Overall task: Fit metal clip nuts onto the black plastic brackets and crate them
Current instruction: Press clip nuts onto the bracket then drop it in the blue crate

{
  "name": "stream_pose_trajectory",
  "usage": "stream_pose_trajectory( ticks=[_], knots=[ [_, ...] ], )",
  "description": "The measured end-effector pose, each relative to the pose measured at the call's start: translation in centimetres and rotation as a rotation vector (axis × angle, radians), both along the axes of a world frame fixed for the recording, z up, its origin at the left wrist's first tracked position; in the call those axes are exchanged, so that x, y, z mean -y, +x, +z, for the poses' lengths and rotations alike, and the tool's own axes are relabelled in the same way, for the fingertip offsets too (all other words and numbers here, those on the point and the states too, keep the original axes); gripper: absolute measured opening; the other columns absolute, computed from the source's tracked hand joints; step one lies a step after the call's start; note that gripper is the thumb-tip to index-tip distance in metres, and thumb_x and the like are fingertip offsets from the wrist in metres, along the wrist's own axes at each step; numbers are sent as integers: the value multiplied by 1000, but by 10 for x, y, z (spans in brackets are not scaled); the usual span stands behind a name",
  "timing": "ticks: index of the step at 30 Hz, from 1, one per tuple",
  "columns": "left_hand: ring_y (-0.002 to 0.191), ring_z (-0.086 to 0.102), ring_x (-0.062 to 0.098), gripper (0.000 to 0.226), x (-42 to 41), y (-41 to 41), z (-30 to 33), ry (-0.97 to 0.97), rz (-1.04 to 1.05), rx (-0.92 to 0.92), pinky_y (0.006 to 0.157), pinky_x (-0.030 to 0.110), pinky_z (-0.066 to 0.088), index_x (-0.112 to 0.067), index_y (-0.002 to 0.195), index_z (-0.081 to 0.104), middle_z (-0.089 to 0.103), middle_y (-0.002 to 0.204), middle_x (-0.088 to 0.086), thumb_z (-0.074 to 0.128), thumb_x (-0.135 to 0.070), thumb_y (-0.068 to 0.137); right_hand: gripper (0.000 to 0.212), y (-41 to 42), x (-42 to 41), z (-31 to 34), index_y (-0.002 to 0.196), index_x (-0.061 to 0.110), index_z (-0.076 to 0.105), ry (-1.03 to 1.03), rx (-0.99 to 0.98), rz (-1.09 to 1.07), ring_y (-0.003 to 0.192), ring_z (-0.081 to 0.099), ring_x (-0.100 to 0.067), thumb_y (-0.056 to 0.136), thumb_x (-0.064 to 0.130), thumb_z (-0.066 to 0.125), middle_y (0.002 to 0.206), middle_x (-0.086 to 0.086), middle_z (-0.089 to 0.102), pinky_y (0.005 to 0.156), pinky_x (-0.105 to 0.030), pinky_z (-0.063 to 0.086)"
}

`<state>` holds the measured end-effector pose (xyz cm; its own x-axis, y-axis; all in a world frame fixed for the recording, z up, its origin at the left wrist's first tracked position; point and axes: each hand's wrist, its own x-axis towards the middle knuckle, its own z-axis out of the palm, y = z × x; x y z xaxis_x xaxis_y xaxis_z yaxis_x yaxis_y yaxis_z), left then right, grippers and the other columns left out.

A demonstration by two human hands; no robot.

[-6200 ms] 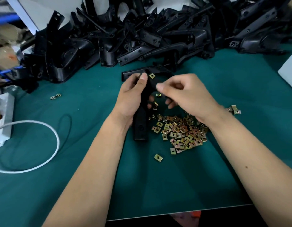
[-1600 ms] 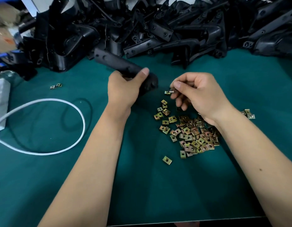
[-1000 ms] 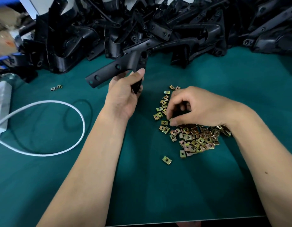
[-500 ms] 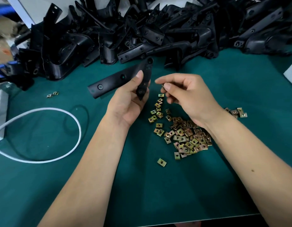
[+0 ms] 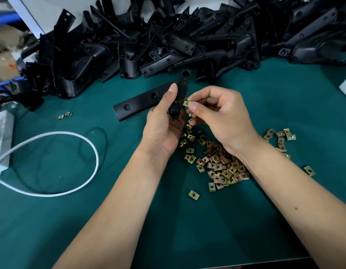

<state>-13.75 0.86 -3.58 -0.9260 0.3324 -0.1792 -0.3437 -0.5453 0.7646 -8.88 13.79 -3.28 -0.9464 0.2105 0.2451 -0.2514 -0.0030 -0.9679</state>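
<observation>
Head view: left hand [image 5: 164, 123] gripped black bracket [image 5: 149, 100] mid-span above surface [image 5: 187, 230]; looked stiff, light. Right hand [image 5: 220, 117] pinched clip nut [image 5: 185, 103] at bracket edge; small, springy, probably slippery. Spare nuts [image 5: 220, 166] heaped below.

The person is showing two bare forearms with no sleeves reaching into view; the left hand [image 5: 164, 125] and right hand [image 5: 222, 117] are wearing no gloves.

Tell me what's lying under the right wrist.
Under the right hand, the pile of clip nuts spreads on the green mat. The wrist and forearm cover part of it; how many lie beneath cannot be seen.
</observation>
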Motion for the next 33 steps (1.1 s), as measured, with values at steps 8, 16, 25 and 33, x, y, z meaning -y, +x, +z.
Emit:
stream_pose_trajectory(
  ticks=[8, 16, 25, 33],
  knots=[
    [70, 61, 21, 22, -1, 1, -2, 2, -70, -8, 56, 30, 50, -7, 93, 70, 63, 91, 14, 72, -28, 94, 25, 1, 0, 4, 112, -1, 54, -43, 49, 0, 63, 65, -20, 93, -3, 70, 79, -8, 71, 64, -29, 57],
    [70, 63, 20, 20, 1, 1, 0, 39, -44, 14, 68, 34, 54, -8, 87, 68, 65, 79, 8, 69, -26, 97, 23, 2, -2, 8, 110, 6, 53, -49, 51, 24, 68, 62, -19, 94, -5, 66, 81, -7, 70, 66, -28, 55],
    [74, 64, 22, 17, 2, 0, -1, -24, -23, 30, 70, 38, 56, -7, 84, 69, 65, 78, 9, 76, -22, 90, 26, 1, -5, 5, 108, 9, 53, 13, 72, 36, 63, 58, -22, 92, -5, 68, 79, -6, 70, 65, -33, 52],
    [65, 60, 24, 22, -5, 10, 3, -72, -18, -48, 58, 35, 52, -2, 107, 56, 58, 80, 14, 70, -14, 95, 40, -1, -7, 4, 119, 6, 48, -105, 119, 50, 62, 60, -18, 89, -7, 72, 72, -4, 66, 56, -26, 51]
  ],
)
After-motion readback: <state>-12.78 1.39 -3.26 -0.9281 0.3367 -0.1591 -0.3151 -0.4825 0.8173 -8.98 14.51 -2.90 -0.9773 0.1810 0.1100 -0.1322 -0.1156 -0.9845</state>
